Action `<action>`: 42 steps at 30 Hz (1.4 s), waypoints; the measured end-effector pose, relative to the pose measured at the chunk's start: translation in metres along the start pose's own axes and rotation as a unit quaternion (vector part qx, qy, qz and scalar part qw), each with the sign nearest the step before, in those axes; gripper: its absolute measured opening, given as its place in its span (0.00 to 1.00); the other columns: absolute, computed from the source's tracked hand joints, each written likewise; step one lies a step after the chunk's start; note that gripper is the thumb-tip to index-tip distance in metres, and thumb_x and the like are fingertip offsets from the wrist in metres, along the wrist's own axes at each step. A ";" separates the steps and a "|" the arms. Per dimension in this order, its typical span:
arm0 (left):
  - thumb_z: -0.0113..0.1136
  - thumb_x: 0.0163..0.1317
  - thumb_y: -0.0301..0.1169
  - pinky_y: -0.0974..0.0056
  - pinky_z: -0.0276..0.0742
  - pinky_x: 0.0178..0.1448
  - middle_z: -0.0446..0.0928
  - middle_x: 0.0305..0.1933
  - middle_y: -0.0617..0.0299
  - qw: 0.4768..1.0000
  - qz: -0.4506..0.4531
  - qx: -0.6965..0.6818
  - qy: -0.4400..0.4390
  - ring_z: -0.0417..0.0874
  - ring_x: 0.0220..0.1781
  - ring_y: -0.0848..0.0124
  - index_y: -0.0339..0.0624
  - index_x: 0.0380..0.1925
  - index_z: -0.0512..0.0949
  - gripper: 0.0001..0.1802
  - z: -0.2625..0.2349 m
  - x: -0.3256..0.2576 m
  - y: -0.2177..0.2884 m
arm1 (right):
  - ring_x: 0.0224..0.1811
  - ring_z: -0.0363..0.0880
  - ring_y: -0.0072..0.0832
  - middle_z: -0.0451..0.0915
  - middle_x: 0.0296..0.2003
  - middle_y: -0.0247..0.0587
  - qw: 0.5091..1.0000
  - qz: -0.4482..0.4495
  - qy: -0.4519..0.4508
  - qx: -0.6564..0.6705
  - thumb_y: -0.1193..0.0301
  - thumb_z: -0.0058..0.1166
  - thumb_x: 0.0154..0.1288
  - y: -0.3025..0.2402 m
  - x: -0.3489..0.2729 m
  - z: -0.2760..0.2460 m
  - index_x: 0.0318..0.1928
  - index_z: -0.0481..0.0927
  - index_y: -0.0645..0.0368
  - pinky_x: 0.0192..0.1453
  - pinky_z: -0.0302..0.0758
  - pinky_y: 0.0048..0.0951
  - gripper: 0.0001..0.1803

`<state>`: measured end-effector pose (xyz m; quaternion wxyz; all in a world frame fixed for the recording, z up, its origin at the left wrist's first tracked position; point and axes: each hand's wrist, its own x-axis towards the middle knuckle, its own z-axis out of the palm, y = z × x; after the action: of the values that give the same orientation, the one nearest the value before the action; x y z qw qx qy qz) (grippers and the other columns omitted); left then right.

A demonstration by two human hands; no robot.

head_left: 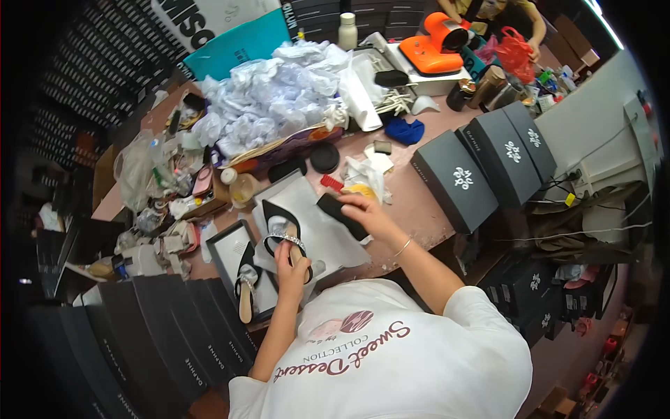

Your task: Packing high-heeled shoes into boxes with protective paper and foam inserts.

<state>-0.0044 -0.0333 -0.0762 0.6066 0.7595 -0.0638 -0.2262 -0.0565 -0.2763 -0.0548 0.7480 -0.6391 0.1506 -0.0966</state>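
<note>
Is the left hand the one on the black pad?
No, the left hand grips a black shoe, while the right hand is on the black pad.

Lit at upper right by a narrow, bright white strip light (604,24). Furnished across the middle with a dusty-pink desk (401,185), scuffed toward the near edge. Walled in at upper left by tall rows of dark, pale-labelled stacked boxes (70,105). Bounded on the right by a plain whitish panel (579,119), dim toward the outer edges.
</note>
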 end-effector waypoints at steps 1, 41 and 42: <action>0.62 0.46 0.26 0.65 0.62 0.65 0.63 0.60 0.51 0.987 -0.020 -0.153 0.039 0.67 0.61 0.62 0.32 0.59 0.65 0.36 -0.008 -0.009 0.005 | 0.44 0.75 0.17 0.79 0.43 0.32 0.997 0.015 0.033 0.068 0.71 0.54 0.66 -0.014 0.003 0.005 0.51 0.78 0.63 0.49 0.72 0.20 0.15; 0.42 0.58 0.46 0.46 0.77 0.57 0.67 0.62 0.42 0.800 -0.172 -0.552 -0.162 0.74 0.58 0.48 0.29 0.64 0.59 0.38 -0.038 0.053 0.070 | 0.51 0.70 0.36 0.75 0.47 0.38 0.777 -0.246 0.100 -0.571 0.68 0.57 0.58 0.077 0.177 -0.020 0.49 0.80 0.50 0.51 0.64 0.39 0.16; 0.42 0.58 0.46 0.47 0.77 0.56 0.67 0.62 0.42 0.802 -0.163 -0.552 -0.164 0.75 0.57 0.49 0.29 0.63 0.59 0.38 -0.035 0.056 0.069 | 0.51 0.70 0.36 0.75 0.47 0.37 0.760 -0.219 0.084 -0.606 0.68 0.57 0.58 0.080 0.180 -0.022 0.48 0.80 0.49 0.50 0.64 0.39 0.16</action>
<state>0.0724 -0.0400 -0.0199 0.8579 0.2475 0.0978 -0.4395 0.1000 -0.3439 -0.1550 0.1472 -0.9640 0.0961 -0.1994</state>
